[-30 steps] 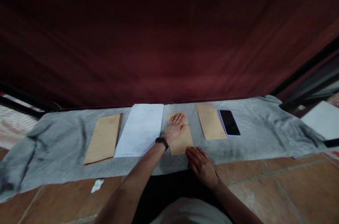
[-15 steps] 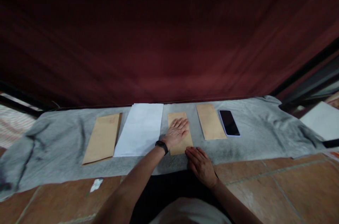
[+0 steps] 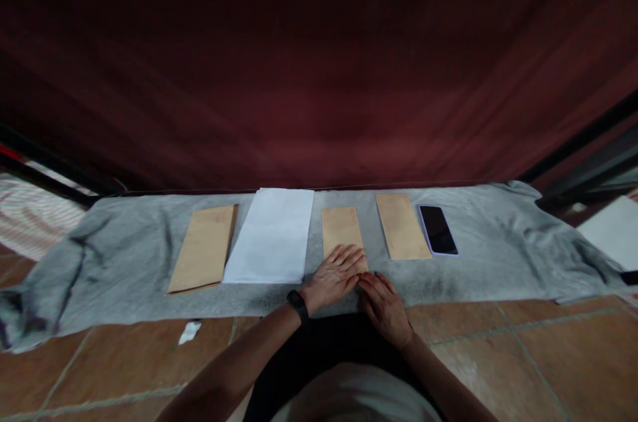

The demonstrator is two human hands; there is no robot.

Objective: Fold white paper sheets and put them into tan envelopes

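A brown paper envelope (image 3: 341,226) lies lengthwise in front of me on a grey cloth. My left hand (image 3: 335,277), with a black band on the wrist, rests flat over its lower part, fingers stretched out. My right hand (image 3: 386,309) is at the envelope's lower right corner, its fingers laid forward and slightly bent. The right fingertips meet the left thumb there; the envelope's bottom edge is hidden beneath the hands. To the right lies another brown envelope (image 3: 403,226). Left of the hands is a stack of white paper (image 3: 272,236).
A thicker stack of brown envelopes (image 3: 204,246) lies at the left of the grey cloth (image 3: 498,242). A phone (image 3: 438,230) is right of the single envelope. Dark red fabric (image 3: 319,76) hangs behind. A crumpled white scrap (image 3: 189,331) sits on the tiled floor (image 3: 498,355).
My left hand has slid down the envelope toward me, uncovering its upper part. My right hand stays at the lower corner, fingers a little more bent. The view has shifted slightly.
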